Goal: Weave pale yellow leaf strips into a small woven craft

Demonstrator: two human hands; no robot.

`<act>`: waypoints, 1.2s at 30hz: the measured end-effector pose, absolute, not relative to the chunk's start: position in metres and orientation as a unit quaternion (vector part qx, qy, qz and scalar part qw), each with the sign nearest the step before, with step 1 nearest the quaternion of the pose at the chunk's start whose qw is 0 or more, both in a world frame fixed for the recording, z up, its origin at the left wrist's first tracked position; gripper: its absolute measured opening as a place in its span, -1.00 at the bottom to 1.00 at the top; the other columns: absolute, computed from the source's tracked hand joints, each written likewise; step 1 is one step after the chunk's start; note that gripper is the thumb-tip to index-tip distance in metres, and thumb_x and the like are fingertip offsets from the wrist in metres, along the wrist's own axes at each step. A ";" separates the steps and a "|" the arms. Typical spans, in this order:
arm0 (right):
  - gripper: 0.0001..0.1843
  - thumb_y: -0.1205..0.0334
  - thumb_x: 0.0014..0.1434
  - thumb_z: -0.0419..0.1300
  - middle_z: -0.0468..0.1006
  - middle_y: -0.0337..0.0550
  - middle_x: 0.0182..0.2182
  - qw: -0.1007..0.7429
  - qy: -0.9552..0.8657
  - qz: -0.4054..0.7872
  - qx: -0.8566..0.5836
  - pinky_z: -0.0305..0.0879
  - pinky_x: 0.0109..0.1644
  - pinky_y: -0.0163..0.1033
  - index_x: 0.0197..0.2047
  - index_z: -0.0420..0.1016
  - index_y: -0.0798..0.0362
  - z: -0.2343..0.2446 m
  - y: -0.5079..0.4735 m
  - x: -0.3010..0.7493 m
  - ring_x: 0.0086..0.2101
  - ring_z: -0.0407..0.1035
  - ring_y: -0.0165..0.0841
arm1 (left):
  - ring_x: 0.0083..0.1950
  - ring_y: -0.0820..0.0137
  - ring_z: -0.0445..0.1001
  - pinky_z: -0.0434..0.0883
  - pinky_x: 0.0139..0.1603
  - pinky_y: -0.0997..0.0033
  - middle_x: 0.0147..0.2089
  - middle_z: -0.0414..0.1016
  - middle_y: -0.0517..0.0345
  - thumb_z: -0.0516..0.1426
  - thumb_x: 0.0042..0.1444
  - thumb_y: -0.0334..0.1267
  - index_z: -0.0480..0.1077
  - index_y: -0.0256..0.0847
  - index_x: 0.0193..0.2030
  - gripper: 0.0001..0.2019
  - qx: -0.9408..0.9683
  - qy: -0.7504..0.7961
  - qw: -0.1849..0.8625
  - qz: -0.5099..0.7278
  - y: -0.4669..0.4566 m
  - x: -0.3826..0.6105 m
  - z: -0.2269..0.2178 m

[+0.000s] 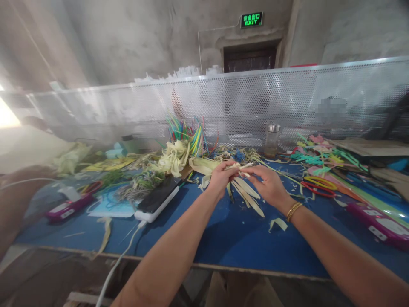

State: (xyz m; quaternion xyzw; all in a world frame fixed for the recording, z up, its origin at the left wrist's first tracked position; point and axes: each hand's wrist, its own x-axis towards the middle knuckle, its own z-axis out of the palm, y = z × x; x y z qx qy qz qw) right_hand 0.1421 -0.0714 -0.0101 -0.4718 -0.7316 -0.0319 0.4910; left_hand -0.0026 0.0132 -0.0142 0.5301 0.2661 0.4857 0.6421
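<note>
My left hand is closed around a small bundle of pale straw-like strips that hang down from it over the blue table. My right hand, with a gold bracelet on its wrist, pinches the top end of the same strips just to the right of the left hand. Both hands meet above the middle of the table. Loose ends of the strips fan downward between the two wrists.
A heap of pale husks and coloured strips lies behind the hands. A white power bank with a phone sits left, red scissors right, a jar at the back. Perforated metal screen bounds the table.
</note>
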 end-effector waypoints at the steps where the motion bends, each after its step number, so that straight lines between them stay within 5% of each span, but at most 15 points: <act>1: -0.73 0.24 0.17 0.08 0.59 -0.17 -0.20 0.492 -0.729 -0.030 -0.475 0.31 -0.05 -0.13 -0.11 0.54 -0.10 -0.011 -0.071 0.142 -0.17 0.44 -0.28 | -0.49 0.55 0.38 0.21 -0.46 0.56 -0.52 0.46 0.21 0.33 -0.27 -0.23 0.45 -0.23 -0.29 -0.67 0.534 0.269 0.637 0.486 0.013 -0.003 -0.014; 11: -0.76 0.07 0.12 0.17 0.50 -0.20 -0.48 0.534 -0.648 0.002 -0.543 0.23 -0.36 -0.26 -0.44 0.53 0.01 -0.019 -0.063 0.140 -0.45 0.34 -0.38 | -0.48 0.48 0.43 0.19 -0.48 0.55 -0.54 0.45 0.22 0.31 -0.19 -0.20 0.35 -0.21 -0.33 -0.71 0.606 0.230 0.614 0.450 0.011 -0.002 -0.016; 20: -0.72 0.09 0.13 0.11 0.51 -0.16 -0.45 0.503 -0.642 0.001 -0.578 0.19 -0.29 -0.27 -0.48 0.50 0.05 -0.020 -0.061 0.141 -0.39 0.34 -0.36 | -0.46 0.45 0.45 0.27 -0.42 0.53 -0.56 0.43 0.24 0.19 -0.04 -0.25 0.36 -0.21 -0.35 -0.87 0.668 0.233 0.533 0.464 0.010 0.002 -0.019; 36: -0.82 0.15 -0.15 0.18 0.41 -0.24 -0.60 0.561 -0.519 0.226 -0.604 0.11 -0.38 -0.29 -0.57 0.46 0.10 -0.020 -0.058 0.135 -0.50 0.21 -0.41 | -0.40 0.42 0.48 0.34 -0.31 0.46 -0.49 0.46 0.22 0.05 0.04 -0.33 0.31 -0.20 -0.31 -0.93 0.753 0.240 0.410 0.454 0.010 0.005 -0.028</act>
